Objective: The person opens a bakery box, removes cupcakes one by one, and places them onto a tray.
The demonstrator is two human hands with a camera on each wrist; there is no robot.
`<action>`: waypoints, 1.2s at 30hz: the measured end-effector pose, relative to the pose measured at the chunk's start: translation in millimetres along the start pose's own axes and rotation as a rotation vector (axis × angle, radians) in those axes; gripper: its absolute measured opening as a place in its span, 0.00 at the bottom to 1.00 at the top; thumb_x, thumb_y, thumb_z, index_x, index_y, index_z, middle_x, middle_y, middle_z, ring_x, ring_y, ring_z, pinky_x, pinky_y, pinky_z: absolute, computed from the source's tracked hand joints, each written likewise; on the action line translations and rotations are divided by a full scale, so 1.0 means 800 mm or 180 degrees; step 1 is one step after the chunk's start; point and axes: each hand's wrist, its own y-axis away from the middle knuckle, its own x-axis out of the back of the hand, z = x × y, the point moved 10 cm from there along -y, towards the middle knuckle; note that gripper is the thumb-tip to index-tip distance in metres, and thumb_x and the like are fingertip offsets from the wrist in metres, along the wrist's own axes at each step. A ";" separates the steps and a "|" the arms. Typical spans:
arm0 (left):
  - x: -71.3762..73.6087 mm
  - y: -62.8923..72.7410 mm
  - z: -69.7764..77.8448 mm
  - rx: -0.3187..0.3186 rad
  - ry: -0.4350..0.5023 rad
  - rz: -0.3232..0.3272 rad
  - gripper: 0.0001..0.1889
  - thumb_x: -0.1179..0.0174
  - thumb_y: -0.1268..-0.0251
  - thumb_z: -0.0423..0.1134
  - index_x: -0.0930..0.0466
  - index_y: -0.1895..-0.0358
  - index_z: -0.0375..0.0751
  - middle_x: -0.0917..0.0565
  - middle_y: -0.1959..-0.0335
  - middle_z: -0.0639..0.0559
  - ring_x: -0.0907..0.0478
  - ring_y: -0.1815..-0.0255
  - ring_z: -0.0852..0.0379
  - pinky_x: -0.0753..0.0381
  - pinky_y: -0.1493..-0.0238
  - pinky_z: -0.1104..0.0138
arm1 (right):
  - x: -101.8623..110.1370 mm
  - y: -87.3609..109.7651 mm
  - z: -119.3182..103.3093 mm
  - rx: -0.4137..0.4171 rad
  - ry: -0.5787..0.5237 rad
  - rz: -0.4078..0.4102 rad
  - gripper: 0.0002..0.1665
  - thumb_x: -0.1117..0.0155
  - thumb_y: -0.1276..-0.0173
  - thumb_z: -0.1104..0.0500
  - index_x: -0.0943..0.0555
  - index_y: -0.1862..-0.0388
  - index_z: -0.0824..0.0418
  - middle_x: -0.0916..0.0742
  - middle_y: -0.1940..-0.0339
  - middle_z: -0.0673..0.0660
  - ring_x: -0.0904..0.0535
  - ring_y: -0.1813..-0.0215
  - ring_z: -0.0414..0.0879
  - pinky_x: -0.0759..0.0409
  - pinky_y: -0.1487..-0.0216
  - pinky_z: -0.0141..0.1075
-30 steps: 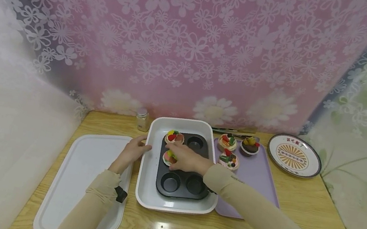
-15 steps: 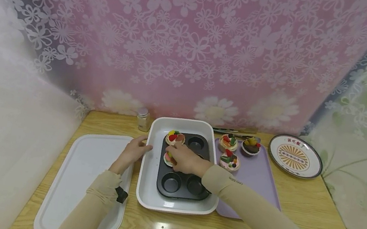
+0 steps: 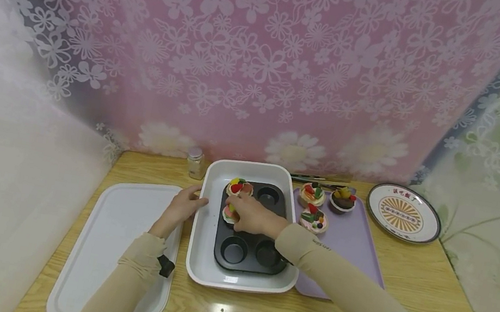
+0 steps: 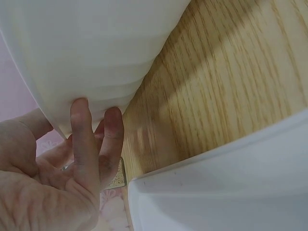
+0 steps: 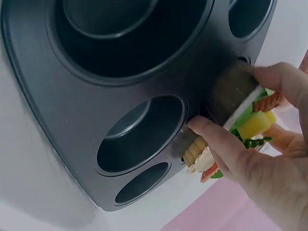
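Observation:
My right hand [image 3: 256, 215] pinches a fruit-topped cupcake [image 3: 228, 214] between thumb and fingertips, over the middle left cup of the black muffin tin [image 3: 250, 252]. In the right wrist view, the held cupcake [image 5: 255, 126] shows its brown base tilted at the cup, with part of the fruit topping hidden by the hand. Just behind it, a second cupcake [image 3: 237, 185] sits in the back left cup. The tin lies in a white basin [image 3: 203, 236]. My left hand [image 3: 180, 205] touches the basin's left side, its fingertips against the outer wall [image 4: 96, 48].
A lilac tray [image 3: 348, 250] with 3 more cupcakes [image 3: 314, 219] lies right of the basin. Dark-handled utensils [image 3: 320, 182] are behind. A patterned plate [image 3: 403, 213] stands far right, a small jar [image 3: 196, 163] back left, a white tray [image 3: 121, 245] at left.
The cupcake in my right hand has tilted a little, and its dark base now shows below the topping. My fingers have closed in on it. My left hand has stayed at the basin.

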 end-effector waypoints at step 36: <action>-0.002 -0.001 -0.004 0.0034 0.0073 -0.0013 0.30 0.41 0.21 0.42 0.33 0.20 0.47 0.16 0.41 0.32 0.13 0.54 0.47 0.13 0.60 0.64 | 0.120 0.098 0.078 -0.0343 -0.0732 0.0760 0.45 0.29 0.25 0.49 0.37 0.16 0.55 0.28 0.24 0.65 0.26 0.29 0.60 0.24 0.29 0.61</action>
